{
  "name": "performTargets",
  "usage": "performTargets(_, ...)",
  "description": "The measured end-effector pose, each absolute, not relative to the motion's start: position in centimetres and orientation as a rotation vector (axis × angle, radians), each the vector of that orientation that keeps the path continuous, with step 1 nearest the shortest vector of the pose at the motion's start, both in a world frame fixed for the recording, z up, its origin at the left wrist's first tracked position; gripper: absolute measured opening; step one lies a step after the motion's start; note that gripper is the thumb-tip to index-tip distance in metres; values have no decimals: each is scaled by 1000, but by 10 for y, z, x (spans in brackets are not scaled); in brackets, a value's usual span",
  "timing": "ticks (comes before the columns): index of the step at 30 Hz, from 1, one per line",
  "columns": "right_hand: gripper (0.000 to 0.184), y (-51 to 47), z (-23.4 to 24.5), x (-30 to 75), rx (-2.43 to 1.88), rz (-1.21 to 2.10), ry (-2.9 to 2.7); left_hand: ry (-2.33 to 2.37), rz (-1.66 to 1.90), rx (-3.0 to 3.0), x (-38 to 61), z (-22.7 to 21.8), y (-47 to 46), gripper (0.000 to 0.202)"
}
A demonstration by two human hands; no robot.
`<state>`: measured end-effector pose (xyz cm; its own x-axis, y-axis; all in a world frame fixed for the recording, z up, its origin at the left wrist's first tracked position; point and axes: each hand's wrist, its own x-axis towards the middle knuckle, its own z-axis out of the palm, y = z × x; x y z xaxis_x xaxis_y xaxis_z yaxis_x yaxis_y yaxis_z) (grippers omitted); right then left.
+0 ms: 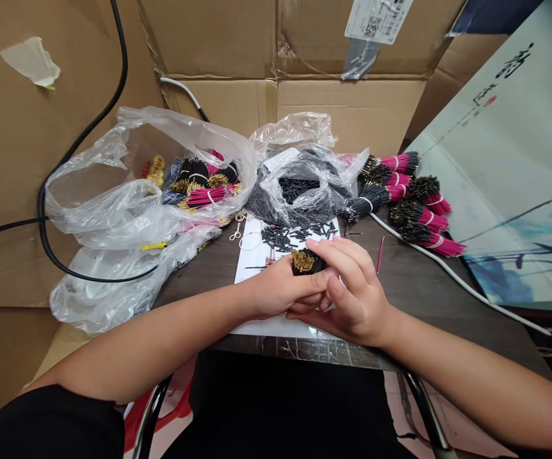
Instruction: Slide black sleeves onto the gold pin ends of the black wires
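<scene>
My left hand [276,290] is wrapped round a bundle of short wires [306,261] with gold tips and black sleeves, held upright over a white sheet of paper [252,258]. Over the bundle from the right curls my right hand [350,287], its fingers pressed against the bundle's side and top. Loose black sleeve pieces [288,236] lie scattered on the paper just beyond the hands. A single pink wire [380,253] lies on the dark table [414,280] to the right.
A clear bag of black sleeves [305,188] sits behind the paper. Left, a big plastic bag [127,191] holds pink wire bundles [206,185]. More banded pink bundles [414,204] lie at the right. Cardboard walls [305,57], a black cable [46,236] and a white cable [457,280] surround the table.
</scene>
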<state>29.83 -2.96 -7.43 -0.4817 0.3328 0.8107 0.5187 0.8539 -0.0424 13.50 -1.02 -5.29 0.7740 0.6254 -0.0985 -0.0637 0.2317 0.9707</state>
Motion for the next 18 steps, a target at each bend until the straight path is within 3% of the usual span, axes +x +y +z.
performTargets(18,101,-30,-80,303,-568,-164,-2130,458,404,1104,136,-55,-15,46)
